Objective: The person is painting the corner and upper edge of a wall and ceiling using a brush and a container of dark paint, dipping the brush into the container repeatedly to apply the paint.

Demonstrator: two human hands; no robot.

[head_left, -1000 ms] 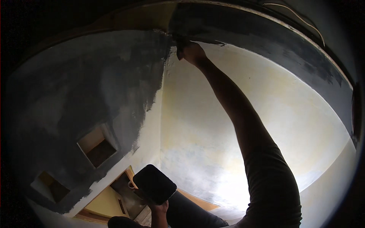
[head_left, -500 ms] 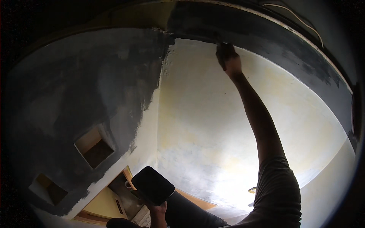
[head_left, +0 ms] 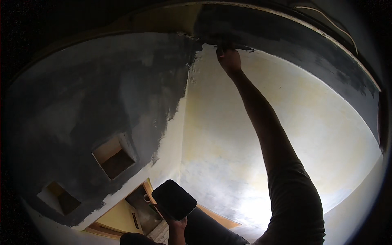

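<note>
My right hand (head_left: 229, 58) is raised at the top of the pale wall (head_left: 224, 106), closed on a dark tool, probably a brush, whose shape is lost in shadow. It meets the dark painted band (head_left: 286, 38) near the inside corner, where an uneven dark edge runs along the white. My left hand (head_left: 176, 221), low in the middle, grips a black rectangular container (head_left: 174, 199) from underneath; what is in it is too dark to make out.
The left wall (head_left: 73, 102) has patchy dark grey paint and two recesses (head_left: 113, 157). A wood-framed opening (head_left: 114, 216) below shows a small white round object (head_left: 147, 198). A pale cable (head_left: 335, 22) runs along the top right. My legs (head_left: 212, 228) show below.
My right hand swung right along the top edge, then came back left toward the corner. The container stays in my left hand. The whole view has shifted slightly to the right.
</note>
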